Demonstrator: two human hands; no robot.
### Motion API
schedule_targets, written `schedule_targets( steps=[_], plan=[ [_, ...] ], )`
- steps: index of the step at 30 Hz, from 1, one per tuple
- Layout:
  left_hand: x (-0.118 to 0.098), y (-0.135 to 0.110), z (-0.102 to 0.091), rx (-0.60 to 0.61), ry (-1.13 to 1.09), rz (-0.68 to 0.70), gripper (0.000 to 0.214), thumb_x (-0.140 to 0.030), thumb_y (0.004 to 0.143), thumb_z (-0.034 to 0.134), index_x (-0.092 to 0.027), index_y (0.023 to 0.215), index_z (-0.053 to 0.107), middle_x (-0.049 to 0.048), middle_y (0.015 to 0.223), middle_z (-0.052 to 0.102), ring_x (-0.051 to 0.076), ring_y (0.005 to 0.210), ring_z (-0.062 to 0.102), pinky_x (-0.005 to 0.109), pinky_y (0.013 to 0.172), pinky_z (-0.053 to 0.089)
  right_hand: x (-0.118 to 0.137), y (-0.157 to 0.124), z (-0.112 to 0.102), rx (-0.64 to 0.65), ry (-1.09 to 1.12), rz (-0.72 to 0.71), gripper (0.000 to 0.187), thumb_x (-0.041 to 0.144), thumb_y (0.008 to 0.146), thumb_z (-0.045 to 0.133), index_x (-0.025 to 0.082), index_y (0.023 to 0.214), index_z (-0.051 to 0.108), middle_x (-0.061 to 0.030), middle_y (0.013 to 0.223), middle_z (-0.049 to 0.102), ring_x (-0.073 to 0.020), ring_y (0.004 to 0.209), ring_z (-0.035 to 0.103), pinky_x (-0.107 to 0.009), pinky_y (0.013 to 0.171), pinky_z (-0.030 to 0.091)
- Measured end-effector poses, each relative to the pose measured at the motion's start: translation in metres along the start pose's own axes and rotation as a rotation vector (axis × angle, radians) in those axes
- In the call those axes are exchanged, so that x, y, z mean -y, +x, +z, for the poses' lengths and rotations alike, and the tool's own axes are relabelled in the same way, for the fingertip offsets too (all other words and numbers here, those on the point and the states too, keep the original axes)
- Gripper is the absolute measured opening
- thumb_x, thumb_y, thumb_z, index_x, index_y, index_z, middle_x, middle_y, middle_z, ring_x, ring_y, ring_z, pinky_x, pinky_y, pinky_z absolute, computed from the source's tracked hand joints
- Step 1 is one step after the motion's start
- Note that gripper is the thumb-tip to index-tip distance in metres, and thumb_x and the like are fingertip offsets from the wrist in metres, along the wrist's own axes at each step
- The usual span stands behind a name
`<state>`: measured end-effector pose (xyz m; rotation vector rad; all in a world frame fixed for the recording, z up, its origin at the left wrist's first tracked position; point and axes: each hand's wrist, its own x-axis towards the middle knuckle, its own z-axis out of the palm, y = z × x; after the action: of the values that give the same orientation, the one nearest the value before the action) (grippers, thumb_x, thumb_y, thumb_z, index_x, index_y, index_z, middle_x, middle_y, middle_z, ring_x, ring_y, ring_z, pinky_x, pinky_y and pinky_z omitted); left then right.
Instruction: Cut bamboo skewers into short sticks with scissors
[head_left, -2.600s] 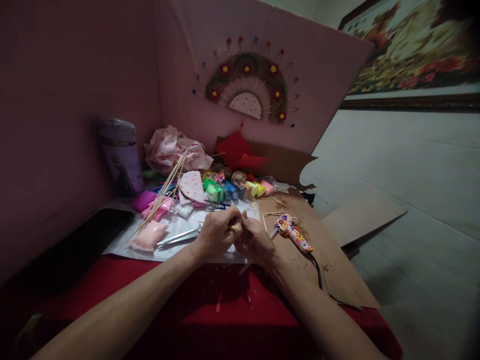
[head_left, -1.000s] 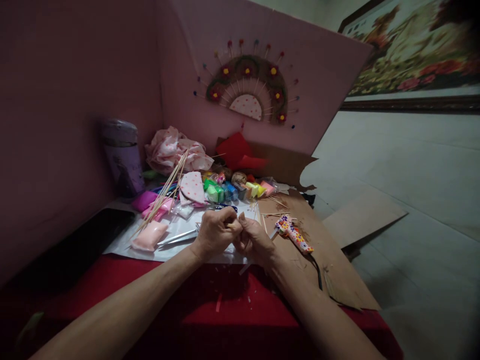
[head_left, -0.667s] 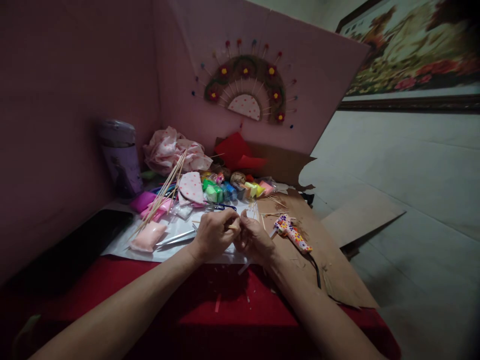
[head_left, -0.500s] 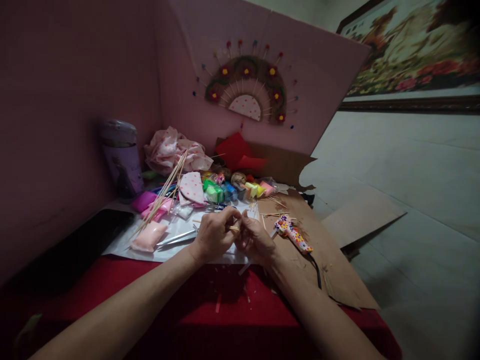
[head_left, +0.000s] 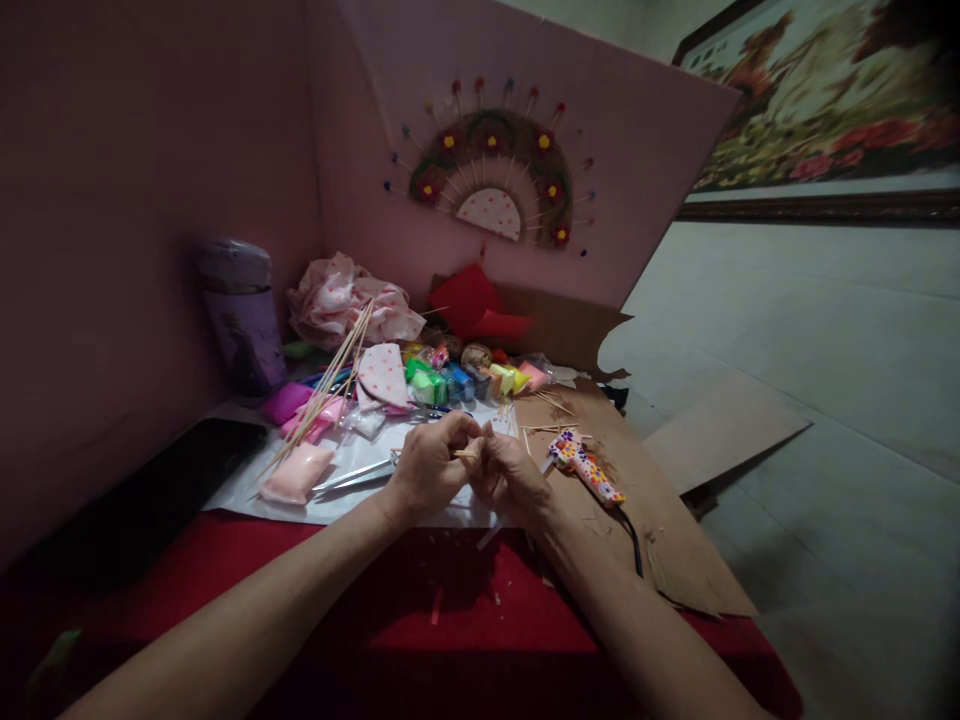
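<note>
My left hand (head_left: 429,468) and my right hand (head_left: 512,478) meet over the white sheet (head_left: 352,470) on the red table (head_left: 420,620). Both are closed in a pinch on a short thin wooden stick (head_left: 465,454) held between the fingertips. Scissors (head_left: 358,472) lie just left of my left hand. A colourful dotted glue gun (head_left: 587,468) rests on brown cardboard (head_left: 645,520) right of my right hand. A bundle of long skewers (head_left: 330,382) lies further left.
Coloured clay packets (head_left: 450,380), pink packets (head_left: 298,470), dotted pink fabric (head_left: 349,298) and a purple bottle (head_left: 241,315) crowd the back. A pink board (head_left: 637,160) carries a fan-shaped decoration (head_left: 495,175). A black phone (head_left: 150,500) lies left. Red paper (head_left: 472,300) leans behind.
My hands stay together on the stick. The fingers shift slightly, turning or working the stick. Nothing else has moved.
</note>
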<state>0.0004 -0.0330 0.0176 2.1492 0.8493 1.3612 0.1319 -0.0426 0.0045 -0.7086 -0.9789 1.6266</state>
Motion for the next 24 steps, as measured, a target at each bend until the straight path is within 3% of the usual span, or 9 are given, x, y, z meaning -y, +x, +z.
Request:
schedule_targets(
  steps=[13,24],
  plan=[
    [0.002,0.0004,0.0005,0.02,0.046,-0.013,0.007,-0.02,0.078,0.052,-0.016,0.081,0.057,-0.0036,0.055,0.057,0.007,0.048,0.048,0.017,0.047,0.034,0.0015,-0.0015,0.0001,-0.027,-0.04,0.032,0.045,0.058,0.065,0.067,0.016,0.063,0.053,0.0048,0.046,0.051,-0.0046,0.031,0.039,-0.016,0.029,0.026],
    [-0.0023,-0.0019,0.004,0.008,0.148,0.062,0.004,-0.018,0.078,0.049,-0.017,0.078,0.052,-0.0025,0.058,0.056,0.008,0.051,0.05,0.018,0.05,0.036,0.0054,-0.0031,0.008,-0.085,-0.111,0.006,0.047,0.063,0.069,0.06,0.017,0.064,0.054,0.0039,0.043,0.049,-0.0054,0.033,0.034,-0.018,0.033,0.024]
  ],
)
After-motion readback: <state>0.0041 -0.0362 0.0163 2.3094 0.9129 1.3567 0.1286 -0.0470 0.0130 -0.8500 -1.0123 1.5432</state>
